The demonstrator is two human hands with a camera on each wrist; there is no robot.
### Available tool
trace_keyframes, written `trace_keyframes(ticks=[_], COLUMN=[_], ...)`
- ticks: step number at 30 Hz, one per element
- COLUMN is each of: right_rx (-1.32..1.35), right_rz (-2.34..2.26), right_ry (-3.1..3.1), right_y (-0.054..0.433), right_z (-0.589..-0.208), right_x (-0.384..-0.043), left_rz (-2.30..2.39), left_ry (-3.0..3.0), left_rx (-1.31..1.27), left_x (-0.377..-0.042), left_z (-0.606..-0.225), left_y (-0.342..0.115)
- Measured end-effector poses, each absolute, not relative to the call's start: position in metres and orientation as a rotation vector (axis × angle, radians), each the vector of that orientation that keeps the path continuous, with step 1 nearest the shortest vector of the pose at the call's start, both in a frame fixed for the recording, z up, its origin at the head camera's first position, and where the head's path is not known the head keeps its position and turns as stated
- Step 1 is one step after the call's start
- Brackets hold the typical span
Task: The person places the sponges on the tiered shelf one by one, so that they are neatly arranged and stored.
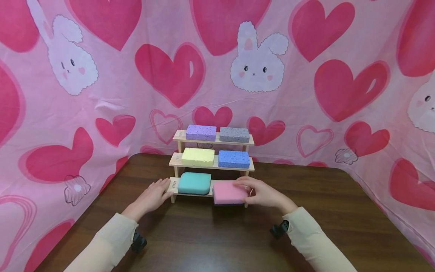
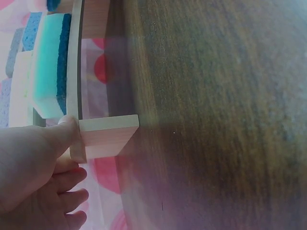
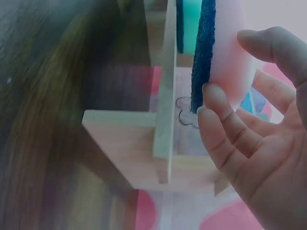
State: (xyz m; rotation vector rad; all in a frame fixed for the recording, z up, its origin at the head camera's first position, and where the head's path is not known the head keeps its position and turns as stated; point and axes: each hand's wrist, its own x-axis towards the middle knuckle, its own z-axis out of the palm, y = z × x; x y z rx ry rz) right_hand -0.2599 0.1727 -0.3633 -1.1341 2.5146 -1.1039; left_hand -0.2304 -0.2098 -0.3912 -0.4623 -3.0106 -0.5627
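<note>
A three-tier wooden stand (image 1: 176, 164) carries sponges in pairs. My left hand (image 1: 151, 198) holds the left end of its bottom tier; in the left wrist view the thumb (image 2: 64, 132) presses the board's edge. Beside that hand a teal sponge (image 1: 194, 183) with a dark scouring layer lies on the bottom tier. My right hand (image 1: 264, 193) grips the right end of a pink sponge (image 1: 228, 192), dark scouring side down. In the right wrist view a gap shows between this sponge and the bottom board (image 3: 164, 110).
The middle tier bears a yellow sponge (image 1: 198, 157) and a blue sponge (image 1: 233, 159). On the top tier sit a purple sponge (image 1: 201, 133) and a grey sponge (image 1: 234, 134). The stand is on a dark wooden table (image 1: 204, 238), with a pink heart-patterned cloth (image 1: 217, 90) behind.
</note>
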Motion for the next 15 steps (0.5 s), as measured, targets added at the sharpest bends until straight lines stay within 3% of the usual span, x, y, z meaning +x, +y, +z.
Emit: trace_keyframes(ticks=[15], right_rx=[-1.027], right_rz=[-1.049], right_ry=[2.692], right_y=[0.1773], right_z=[-0.3726], right_x=[-0.2696], left_rz=[-0.591], left_ry=[-3.018], left_rx=[-0.437], left_x=[-0.2298], left_z=[-0.3901], left_y=[-0.2102])
